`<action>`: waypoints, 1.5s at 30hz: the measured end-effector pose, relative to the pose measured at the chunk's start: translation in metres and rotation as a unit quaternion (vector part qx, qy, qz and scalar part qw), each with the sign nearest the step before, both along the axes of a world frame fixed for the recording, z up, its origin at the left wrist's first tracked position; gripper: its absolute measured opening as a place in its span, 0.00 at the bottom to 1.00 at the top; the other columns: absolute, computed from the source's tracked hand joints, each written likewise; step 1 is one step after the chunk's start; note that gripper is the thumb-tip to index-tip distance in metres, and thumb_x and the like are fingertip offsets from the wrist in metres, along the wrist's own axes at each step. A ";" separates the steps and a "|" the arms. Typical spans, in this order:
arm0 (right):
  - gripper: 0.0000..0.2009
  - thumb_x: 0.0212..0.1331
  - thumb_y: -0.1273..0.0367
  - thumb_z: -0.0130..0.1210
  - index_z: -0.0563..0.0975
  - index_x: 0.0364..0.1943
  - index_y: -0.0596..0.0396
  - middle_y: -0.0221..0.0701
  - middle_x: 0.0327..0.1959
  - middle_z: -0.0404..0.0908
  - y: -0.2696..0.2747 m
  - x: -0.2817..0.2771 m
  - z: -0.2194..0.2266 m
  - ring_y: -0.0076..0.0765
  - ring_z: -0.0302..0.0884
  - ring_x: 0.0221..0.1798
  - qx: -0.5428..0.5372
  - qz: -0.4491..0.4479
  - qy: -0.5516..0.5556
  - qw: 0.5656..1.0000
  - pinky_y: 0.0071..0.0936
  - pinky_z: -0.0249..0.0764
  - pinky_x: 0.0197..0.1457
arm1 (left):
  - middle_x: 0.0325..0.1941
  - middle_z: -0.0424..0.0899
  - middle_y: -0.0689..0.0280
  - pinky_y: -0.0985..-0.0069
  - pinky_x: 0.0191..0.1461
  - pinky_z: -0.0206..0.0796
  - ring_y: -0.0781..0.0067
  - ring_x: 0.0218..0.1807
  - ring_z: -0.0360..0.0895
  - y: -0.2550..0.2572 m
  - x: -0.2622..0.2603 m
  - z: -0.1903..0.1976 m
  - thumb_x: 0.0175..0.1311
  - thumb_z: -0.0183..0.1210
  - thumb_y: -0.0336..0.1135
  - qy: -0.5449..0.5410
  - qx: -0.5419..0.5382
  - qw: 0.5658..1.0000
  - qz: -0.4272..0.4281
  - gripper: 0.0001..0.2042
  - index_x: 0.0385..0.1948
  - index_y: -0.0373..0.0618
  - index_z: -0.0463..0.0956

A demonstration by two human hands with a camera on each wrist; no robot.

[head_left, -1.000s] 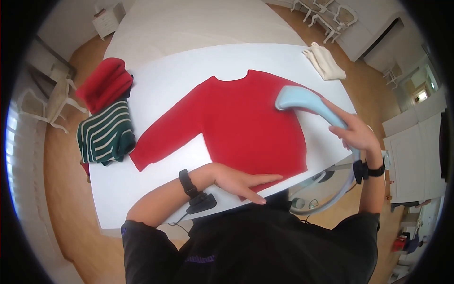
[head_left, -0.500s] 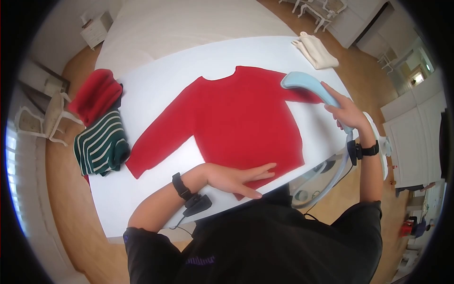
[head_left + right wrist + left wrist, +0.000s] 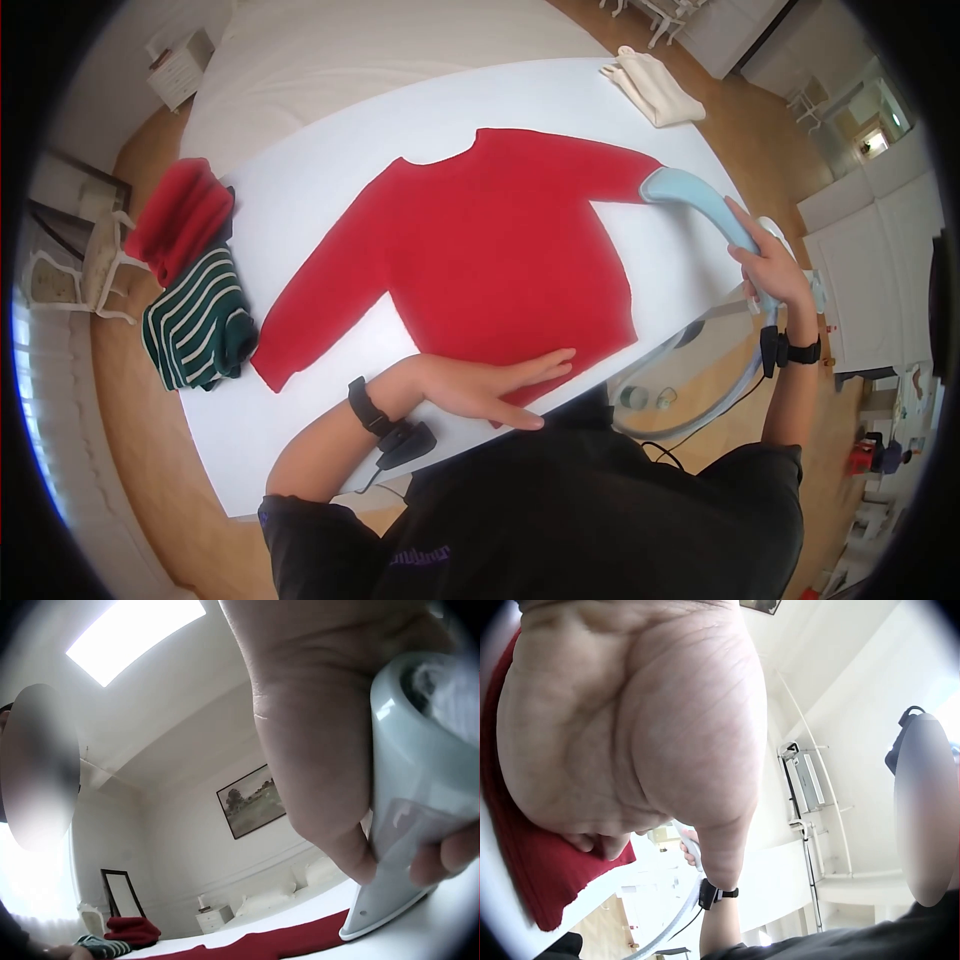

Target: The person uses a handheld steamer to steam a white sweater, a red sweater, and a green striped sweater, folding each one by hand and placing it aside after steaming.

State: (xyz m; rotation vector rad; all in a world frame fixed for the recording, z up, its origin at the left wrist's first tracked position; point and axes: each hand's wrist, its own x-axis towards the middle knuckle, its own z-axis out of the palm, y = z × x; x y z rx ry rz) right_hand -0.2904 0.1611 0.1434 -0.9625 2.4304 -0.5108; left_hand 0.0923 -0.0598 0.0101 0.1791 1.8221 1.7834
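Observation:
A red sweater [image 3: 490, 240] lies spread on the white table [image 3: 670, 245], one sleeve out to each side. My right hand [image 3: 778, 268] grips the handle of a light blue garment steamer [image 3: 697, 192], whose head overlaps the cuff end of the right-hand sleeve. In the right wrist view, thumb and fingers wrap the steamer [image 3: 397, 825], and its flat head is down at the red cloth. Over the sweater's hem at the near edge rests my left hand [image 3: 465, 385], fingers straight and spread. The left wrist view shows its palm side [image 3: 630, 712] close above the red knit.
At the table's left side, a folded red garment [image 3: 180, 215] sits beside a folded green striped one [image 3: 200, 320]. A folded cream garment [image 3: 655, 88] lies at the far right corner. From the steamer a grey hose [image 3: 720, 405] loops below the near edge. Beyond the table stretches a bed [image 3: 400, 40].
My right hand has carried the steamer from the sweater's upper chest outward along the right-hand sleeve to its cuff. My left hand stays on the hem. The head view has shifted slightly.

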 end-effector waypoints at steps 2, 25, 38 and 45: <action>0.36 0.72 0.67 0.55 0.61 0.83 0.24 0.28 0.25 0.70 -0.005 -0.018 -0.006 0.25 0.71 0.18 -0.003 -0.009 0.006 1.000 0.29 0.77 0.21 | 0.91 0.44 0.52 0.61 0.89 0.38 0.55 0.91 0.35 0.000 0.001 0.001 0.76 0.59 0.59 0.000 0.019 1.000 0.011 0.51 0.86 0.44 0.31; 0.38 0.72 0.66 0.54 0.55 0.85 0.30 0.33 0.35 0.80 -0.184 0.059 0.004 0.26 0.76 0.21 0.029 0.253 -0.010 0.967 0.27 0.79 0.27 | 0.90 0.46 0.51 0.65 0.86 0.45 0.55 0.89 0.46 0.002 -0.001 0.000 0.77 0.58 0.59 -0.017 0.028 0.999 0.005 0.46 0.86 0.46 0.43; 0.38 0.69 0.73 0.56 0.63 0.83 0.27 0.26 0.28 0.74 -0.056 0.047 0.027 0.22 0.71 0.20 -0.013 0.136 0.002 0.991 0.26 0.77 0.24 | 0.85 0.60 0.47 0.66 0.76 0.64 0.52 0.79 0.69 -0.002 0.000 0.008 0.75 0.57 0.64 -0.020 -0.001 1.000 0.011 0.45 0.85 0.48 0.50; 0.37 0.70 0.70 0.56 0.62 0.83 0.26 0.26 0.26 0.73 -0.048 0.028 0.007 0.23 0.71 0.21 -0.002 0.062 -0.008 0.998 0.28 0.77 0.23 | 0.62 0.79 0.51 0.74 0.47 0.72 0.72 0.36 0.79 0.004 -0.002 -0.019 0.75 0.58 0.60 0.065 -0.032 0.997 0.038 0.44 0.84 0.45 0.52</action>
